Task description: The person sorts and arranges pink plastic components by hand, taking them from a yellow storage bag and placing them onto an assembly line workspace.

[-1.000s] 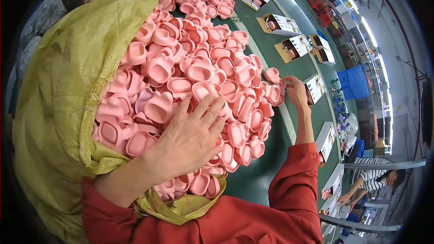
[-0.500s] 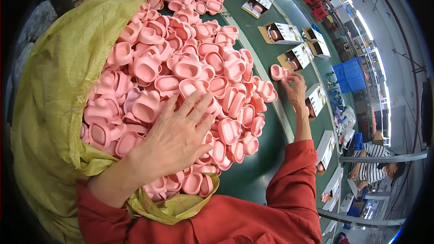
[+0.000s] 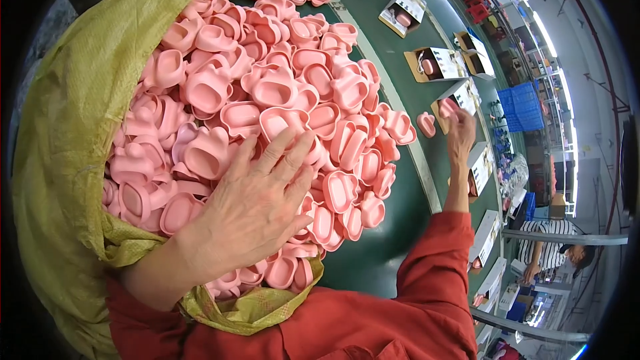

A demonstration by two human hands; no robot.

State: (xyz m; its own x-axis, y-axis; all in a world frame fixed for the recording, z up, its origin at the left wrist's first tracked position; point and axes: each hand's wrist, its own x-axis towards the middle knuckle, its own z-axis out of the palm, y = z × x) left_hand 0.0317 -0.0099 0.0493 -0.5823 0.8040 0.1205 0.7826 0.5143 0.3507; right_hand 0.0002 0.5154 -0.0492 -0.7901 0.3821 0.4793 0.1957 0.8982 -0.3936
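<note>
The left hand (image 3: 257, 203) lies flat, fingers spread and released, on the heap of pink cases (image 3: 267, 93) at nine o'clock, which may slide onto the green counter (image 3: 387, 253) while the right hand (image 3: 460, 135) pinches one case at two o'clock

The heap of small plastic shells (image 3: 267, 87) is one even salmon pink, a little paler where light catches the rims. The woven sack (image 3: 67, 133) around them is yellow-green with a fine mesh weave. The table (image 3: 380, 253) under them is dark green, crossed by a pale grey strip (image 3: 407, 133). The sleeves (image 3: 433, 273) are plain red. The open boxes (image 3: 437, 63) along the table are brown cardboard inside, white with dark print outside; one pink piece (image 3: 426, 124) lies loose on the green. Farther off stand blue crates (image 3: 517, 103) and red ones (image 3: 477, 10). A person (image 3: 550, 243) at the right edge wears a black-and-white striped top.
</note>
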